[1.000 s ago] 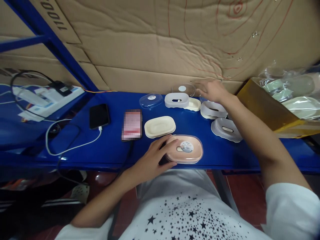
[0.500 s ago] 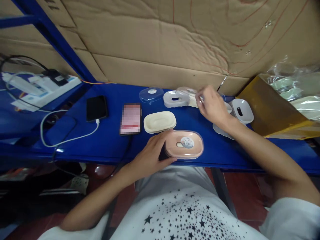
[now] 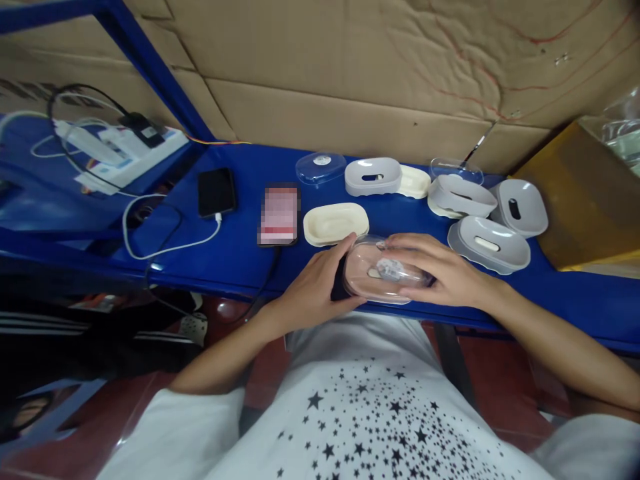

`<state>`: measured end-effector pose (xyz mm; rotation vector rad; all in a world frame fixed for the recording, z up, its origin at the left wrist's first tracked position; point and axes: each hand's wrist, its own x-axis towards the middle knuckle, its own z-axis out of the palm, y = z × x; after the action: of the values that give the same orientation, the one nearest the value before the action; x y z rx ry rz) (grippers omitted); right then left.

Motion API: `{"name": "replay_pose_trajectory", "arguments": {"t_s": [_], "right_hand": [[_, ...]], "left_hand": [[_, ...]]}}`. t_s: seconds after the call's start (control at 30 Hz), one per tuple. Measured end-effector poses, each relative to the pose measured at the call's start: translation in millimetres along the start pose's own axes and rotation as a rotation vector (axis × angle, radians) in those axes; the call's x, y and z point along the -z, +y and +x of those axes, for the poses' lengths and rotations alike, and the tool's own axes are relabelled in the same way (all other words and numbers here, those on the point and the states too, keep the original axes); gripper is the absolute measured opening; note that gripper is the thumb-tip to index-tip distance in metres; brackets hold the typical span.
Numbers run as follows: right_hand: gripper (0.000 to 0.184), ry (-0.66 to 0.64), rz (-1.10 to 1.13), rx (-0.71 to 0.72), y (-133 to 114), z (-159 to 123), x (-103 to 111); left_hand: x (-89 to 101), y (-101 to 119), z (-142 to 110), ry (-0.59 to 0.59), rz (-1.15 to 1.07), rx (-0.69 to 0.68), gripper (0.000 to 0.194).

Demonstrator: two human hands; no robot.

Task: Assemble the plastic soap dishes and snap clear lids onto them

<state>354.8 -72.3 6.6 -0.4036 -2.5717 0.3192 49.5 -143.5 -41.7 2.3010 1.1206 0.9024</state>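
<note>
My left hand point(image 3: 315, 283) grips the left end of a soap dish point(image 3: 373, 273) with a clear lid and a round label sticker point(image 3: 391, 269). My right hand point(image 3: 440, 267) lies over the dish's right end, its fingers spread on the lid. The dish's pink tint looks paler through the lid. A small dark object point(image 3: 340, 283) shows between my left hand and the dish, and I cannot tell what it is. Both hands are at the front edge of the blue bench point(image 3: 590, 303).
Pale grey dish parts point(image 3: 487, 245) and cream trays point(image 3: 334, 223) stand close behind my hands, with clear lids point(image 3: 320, 168) at the back. A black phone point(image 3: 216, 192) on a white cable and a pixelated phone point(image 3: 279, 215) lie left. A cardboard wall point(image 3: 350, 87) rises behind.
My right hand has come forward from the back right of the bench and now rests on the dish. The view has tilted, and my left hand stays on the dish.
</note>
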Motion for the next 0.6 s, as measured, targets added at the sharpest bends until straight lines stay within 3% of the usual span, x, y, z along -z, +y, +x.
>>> {"name": "replay_pose_trajectory", "arguments": {"t_s": [0.17,0.4,0.6], "right_hand": [[0.078,-0.045,0.028,-0.021,-3.8,0.4,-2.3],[0.049,0.039,-0.125,-0.403,2.1,4.1,6.0],[0.043,0.138,-0.263,-0.507,18.8,3.6,19.9]], "left_hand": [[1.8,5.4,0.3,-0.003,0.024,0.004,0.106],[-1.3,4.8,1.2,0.008,0.069,-0.008,0.086],[-7.9,16.6,6.9,0.038,0.266,0.041,0.074]]}}
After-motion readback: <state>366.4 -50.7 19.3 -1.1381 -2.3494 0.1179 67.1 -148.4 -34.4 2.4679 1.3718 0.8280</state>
